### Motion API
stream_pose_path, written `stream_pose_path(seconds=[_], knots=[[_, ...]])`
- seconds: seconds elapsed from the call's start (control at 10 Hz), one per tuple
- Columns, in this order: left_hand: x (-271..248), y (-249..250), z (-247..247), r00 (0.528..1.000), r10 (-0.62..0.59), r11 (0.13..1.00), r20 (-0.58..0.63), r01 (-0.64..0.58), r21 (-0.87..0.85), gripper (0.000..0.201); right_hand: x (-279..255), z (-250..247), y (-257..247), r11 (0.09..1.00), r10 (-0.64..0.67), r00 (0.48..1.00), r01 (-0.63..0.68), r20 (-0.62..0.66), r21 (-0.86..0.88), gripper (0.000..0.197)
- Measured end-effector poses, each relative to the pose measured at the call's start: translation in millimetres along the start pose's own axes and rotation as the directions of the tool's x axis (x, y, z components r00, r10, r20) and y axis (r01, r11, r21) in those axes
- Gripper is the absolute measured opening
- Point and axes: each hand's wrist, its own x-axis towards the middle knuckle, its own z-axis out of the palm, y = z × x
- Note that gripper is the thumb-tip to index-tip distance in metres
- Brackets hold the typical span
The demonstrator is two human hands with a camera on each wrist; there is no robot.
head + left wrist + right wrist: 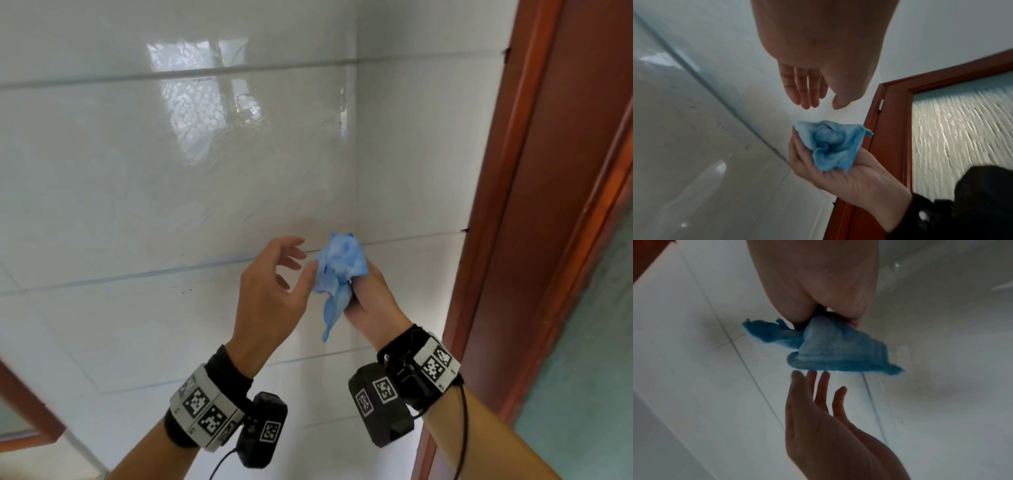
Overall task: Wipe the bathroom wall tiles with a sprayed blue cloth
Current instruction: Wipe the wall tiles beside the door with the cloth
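Note:
A crumpled blue cloth (339,267) is bunched in my right hand (368,296), whose fingers curl round it, a loose tail hanging below. In the left wrist view the cloth (830,144) sits in that cupped right hand (840,172). My left hand (274,284) is just left of the cloth with its fingers straight and spread, the thumb close to the fabric. The right wrist view shows the cloth (830,352) and the left hand's fingers (818,389) just short of it. Glossy white wall tiles (171,171) fill the view behind both hands.
A reddish-brown wooden door frame (534,205) runs along the right edge of the tiles. Its door has a frosted textured glass panel (962,129). Faint blue streaks follow the grout line (154,272) left of my hands. Another wooden edge (24,401) shows at lower left.

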Motion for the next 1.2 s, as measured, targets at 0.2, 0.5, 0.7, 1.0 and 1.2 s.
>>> stream_pose_path(seconds=[0.2,0.5,0.7,1.0,1.2], knots=[[-17,2,-9,0.937,0.253,0.928,0.242,-0.306,0.213,0.051,-1,4,-11,0.997,0.068,0.997,-0.070,0.047,0.040,0.029],[26,-11,-31,0.989,0.139,0.983,-0.059,-0.130,0.125,0.017,-9,-2,-15,0.985,-0.042,0.978,0.075,0.204,-0.158,0.029],[42,-13,-21,0.995,0.063,0.995,0.081,-0.069,0.075,0.020,-18,1,-19,0.936,-0.039,0.955,0.138,0.294,-0.322,0.030],[66,-36,-11,0.974,-0.146,0.972,0.171,0.109,0.207,0.073,-18,3,-29,0.935,0.110,0.923,0.029,0.368,-0.354,0.035],[75,-44,-43,0.996,0.068,0.961,-0.057,-0.050,0.270,0.053,23,46,-69,0.736,-0.487,0.857,0.507,0.170,-0.448,0.021]])
